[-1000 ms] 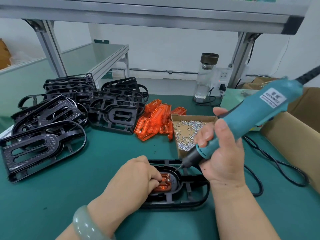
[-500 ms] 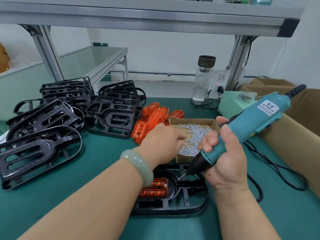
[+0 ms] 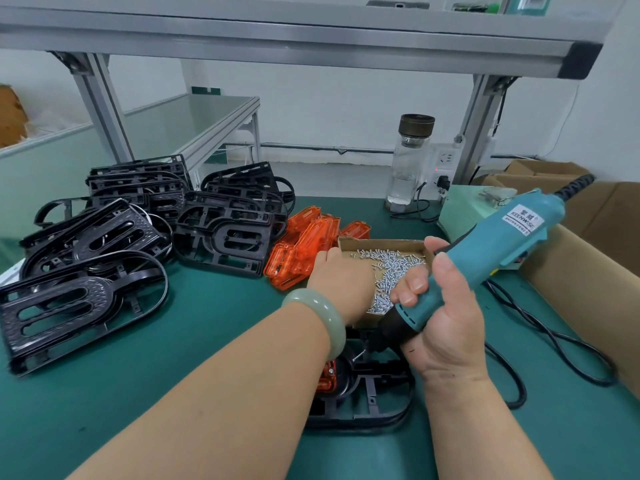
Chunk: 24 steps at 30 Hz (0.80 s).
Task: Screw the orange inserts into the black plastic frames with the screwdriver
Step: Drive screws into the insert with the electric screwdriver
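Left hand [image 3: 337,275] is down in the screw box [image 3: 381,242], fingers hidden, so I can't tell its grip. Right hand [image 3: 446,317] wraps the screwdriver [image 3: 485,258] beside the box. The frame [image 3: 374,393] with its orange insert [image 3: 327,379] lies just in front of the box.

This is an assembly station in a small factory or workshop. A green mat [image 3: 214,327] covers the bench. Aluminium profile posts [image 3: 100,109] carry a shelf [image 3: 311,32] across the top of the frame. Stacks of identical black plastic frames [image 3: 225,233] fill the left. Orange inserts [image 3: 301,247] and a cardboard box [image 3: 381,242] of loose screws [image 3: 391,268] lie at centre. A corded electric screwdriver [image 3: 495,247] is at right, below a wall socket [image 3: 445,157].
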Available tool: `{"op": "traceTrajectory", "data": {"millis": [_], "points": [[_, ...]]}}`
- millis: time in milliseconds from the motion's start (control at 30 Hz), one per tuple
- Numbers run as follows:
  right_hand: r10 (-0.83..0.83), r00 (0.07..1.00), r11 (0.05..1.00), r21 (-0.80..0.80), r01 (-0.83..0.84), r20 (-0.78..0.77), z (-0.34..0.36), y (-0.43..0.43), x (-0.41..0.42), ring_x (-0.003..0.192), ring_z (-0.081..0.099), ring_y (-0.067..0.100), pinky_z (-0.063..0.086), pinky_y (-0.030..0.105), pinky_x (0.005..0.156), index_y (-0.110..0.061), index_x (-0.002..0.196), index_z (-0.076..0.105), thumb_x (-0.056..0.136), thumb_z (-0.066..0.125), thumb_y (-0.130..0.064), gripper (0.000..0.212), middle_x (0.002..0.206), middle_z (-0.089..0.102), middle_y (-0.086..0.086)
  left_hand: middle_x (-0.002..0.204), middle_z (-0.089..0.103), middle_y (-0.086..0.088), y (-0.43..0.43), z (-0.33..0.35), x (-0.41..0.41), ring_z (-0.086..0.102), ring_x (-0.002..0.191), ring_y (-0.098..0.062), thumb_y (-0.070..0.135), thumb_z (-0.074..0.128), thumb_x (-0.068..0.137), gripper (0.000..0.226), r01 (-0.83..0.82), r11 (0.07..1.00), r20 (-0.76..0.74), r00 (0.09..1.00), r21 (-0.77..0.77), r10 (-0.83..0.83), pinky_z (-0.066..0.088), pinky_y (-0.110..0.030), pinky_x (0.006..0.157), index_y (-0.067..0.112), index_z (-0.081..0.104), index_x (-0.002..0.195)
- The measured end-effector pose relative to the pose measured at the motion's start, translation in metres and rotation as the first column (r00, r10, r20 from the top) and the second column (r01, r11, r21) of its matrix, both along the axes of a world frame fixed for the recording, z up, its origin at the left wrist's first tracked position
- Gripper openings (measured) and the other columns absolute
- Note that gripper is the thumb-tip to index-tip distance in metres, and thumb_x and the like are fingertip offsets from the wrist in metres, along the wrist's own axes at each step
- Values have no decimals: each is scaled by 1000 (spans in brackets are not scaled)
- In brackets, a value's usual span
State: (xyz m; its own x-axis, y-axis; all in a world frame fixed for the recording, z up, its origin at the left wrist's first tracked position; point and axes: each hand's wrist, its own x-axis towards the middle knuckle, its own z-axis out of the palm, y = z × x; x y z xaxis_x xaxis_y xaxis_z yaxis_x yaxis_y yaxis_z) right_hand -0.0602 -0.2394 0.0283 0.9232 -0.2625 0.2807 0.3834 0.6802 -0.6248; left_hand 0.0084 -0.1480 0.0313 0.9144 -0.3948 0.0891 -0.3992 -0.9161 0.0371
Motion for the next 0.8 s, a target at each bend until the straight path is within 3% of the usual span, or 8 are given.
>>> {"op": "traceTrajectory", "data": {"millis": [133,300,367,500,600,667,733,800], "points": [[5,1000,1000,10,-5,11,-1,1,0,43,44,7,42,18,49,-15,102,54,84,49,-22,21,52,47,-5,92,50,-4,3,-2,-1,33,107,-27,33,55,89,20,-32,998,-38,999,-63,30,20,-43,101,26,66,104],[3,1000,1000,1,-3,-6,-1,2,0,43,44,7,42,19,49,-15,102,54,83,50,-22,21,52,46,-5,101,61,-2,-3,5,3,39,110,-27,28,54,89,9,22,991,83,996,130,-33,25,-41,98,23,61,89],[11,1000,1000,3,-11,6,-1,2,1,43,45,7,44,19,49,-15,102,54,83,51,-22,20,52,47,-5,98,65,0,-1,4,4,48,102,-25,31,52,90,17,40,999,110,993,-1,-40,33,-37,87,22,66,91],[11,1000,1000,9,-11,2,-2,5,3,42,43,8,42,20,49,-14,101,54,83,49,-21,20,51,47,-4,81,63,9,9,7,2,60,87,-18,25,59,82,13,41,910,-53,996,-414,-69,50,-33,78,31,58,70],[-4,1000,1000,-13,4,-5,-3,7,3,43,43,8,39,22,51,-14,101,54,83,48,-21,20,51,46,-4,67,56,16,14,13,-2,57,71,-7,21,61,78,16,5,799,-55,997,-602,-48,48,-25,69,28,58,64],[-7,1000,1000,-29,7,-4,-3,6,2,44,43,8,40,22,51,-15,101,54,84,50,-22,19,52,46,-4,61,58,16,20,17,-5,53,59,1,19,65,75,16,-59,669,-82,997,-741,-3,43,-19,60,23,61,60],[-7,1000,999,-37,7,-7,-2,4,2,44,43,8,41,22,51,-16,101,55,82,57,-25,21,53,46,-5,57,62,10,32,21,-9,54,53,-3,12,67,73,16,-169,486,-189,982,-858,6,46,-20,53,20,62,61],[-6,1000,1000,-28,6,-23,-2,3,3,44,43,8,41,21,51,-17,100,55,80,61,-26,23,54,46,-5,56,66,1,51,24,-14,56,53,-11,4,68,74,13,-312,258,-348,931,-914,-107,48,-19,49,13,62,67]]}}
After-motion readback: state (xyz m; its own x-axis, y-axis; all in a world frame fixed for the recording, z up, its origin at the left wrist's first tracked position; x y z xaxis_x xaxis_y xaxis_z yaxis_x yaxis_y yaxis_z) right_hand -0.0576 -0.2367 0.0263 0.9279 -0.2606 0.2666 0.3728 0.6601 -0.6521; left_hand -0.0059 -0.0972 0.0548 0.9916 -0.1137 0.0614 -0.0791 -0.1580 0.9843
